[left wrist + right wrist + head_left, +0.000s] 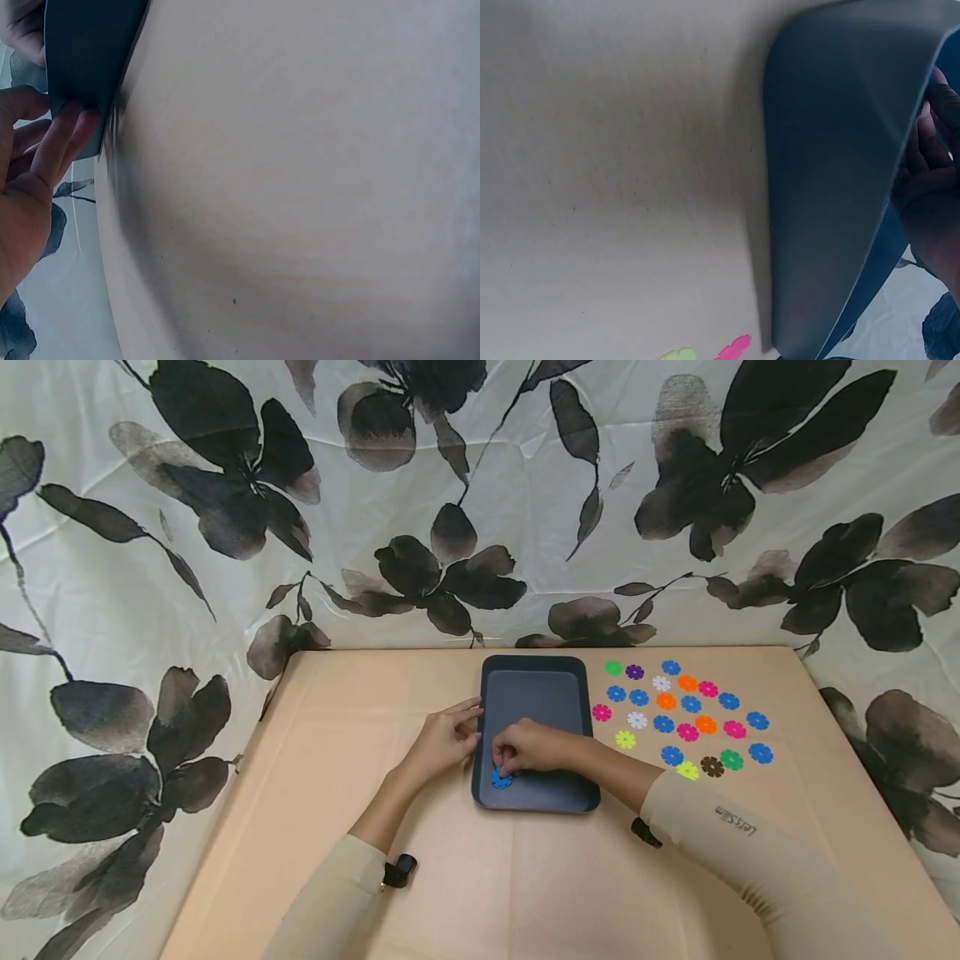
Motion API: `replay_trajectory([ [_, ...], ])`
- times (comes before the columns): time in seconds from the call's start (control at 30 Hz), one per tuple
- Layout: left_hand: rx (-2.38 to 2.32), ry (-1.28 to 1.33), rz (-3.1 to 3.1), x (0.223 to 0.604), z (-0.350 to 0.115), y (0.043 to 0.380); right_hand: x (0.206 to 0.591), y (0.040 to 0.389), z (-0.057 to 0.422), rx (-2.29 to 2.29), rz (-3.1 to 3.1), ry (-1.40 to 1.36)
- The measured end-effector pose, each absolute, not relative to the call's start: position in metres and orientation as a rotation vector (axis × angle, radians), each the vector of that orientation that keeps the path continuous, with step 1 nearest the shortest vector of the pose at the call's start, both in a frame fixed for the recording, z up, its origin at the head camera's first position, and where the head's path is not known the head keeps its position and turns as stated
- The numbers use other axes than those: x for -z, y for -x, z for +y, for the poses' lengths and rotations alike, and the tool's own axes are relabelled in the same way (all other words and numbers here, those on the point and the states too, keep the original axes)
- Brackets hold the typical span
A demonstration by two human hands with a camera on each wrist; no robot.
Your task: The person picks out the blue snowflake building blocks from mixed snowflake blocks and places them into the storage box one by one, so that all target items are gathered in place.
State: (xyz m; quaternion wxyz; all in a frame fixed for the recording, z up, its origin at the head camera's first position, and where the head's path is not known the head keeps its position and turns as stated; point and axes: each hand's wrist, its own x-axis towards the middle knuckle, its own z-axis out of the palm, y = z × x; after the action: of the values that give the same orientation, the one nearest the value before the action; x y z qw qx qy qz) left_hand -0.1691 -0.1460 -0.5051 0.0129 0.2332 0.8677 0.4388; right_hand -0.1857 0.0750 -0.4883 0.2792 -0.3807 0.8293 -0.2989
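A dark grey rectangular tray (pixel 555 789) lies on the table. Over its lower left part, my right hand (pixel 536 746) pinches a blue notched plastic disc (pixel 501 779) between thumb and fingertips. My left hand (pixel 442 737) is at the tray's left side, its fingers resting against the outer wall. The left wrist view shows those fingers (pixel 54 146) fairly straight along the dark tray wall (pixel 90 52). From the right wrist, the tall tray wall (pixel 832 165) partly hides my right hand (pixel 930 187), and the disc cannot be made out clearly.
Right of the tray, several loose notched discs (pixel 691 703) in blue, pink, orange, white, green, yellow, purple and brown lie spread flat on the tan table (pixel 465 893). My right forearm passes over the table near them. A floral cloth (pixel 420 510) hangs behind the table.
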Motion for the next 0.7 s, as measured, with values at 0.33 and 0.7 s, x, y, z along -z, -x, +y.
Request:
replay_trajectory([
  [0.33,-1.361,-0.694,2.690,0.5065,-0.1462,0.1687,0.4903,0.1803,0.0724,0.759,2.253,1.020],
  [0.7,-1.362,-0.700,2.693,0.5038,-0.1457,0.1684,0.4866,0.1759,0.0677,0.685,2.314,1.009],
])
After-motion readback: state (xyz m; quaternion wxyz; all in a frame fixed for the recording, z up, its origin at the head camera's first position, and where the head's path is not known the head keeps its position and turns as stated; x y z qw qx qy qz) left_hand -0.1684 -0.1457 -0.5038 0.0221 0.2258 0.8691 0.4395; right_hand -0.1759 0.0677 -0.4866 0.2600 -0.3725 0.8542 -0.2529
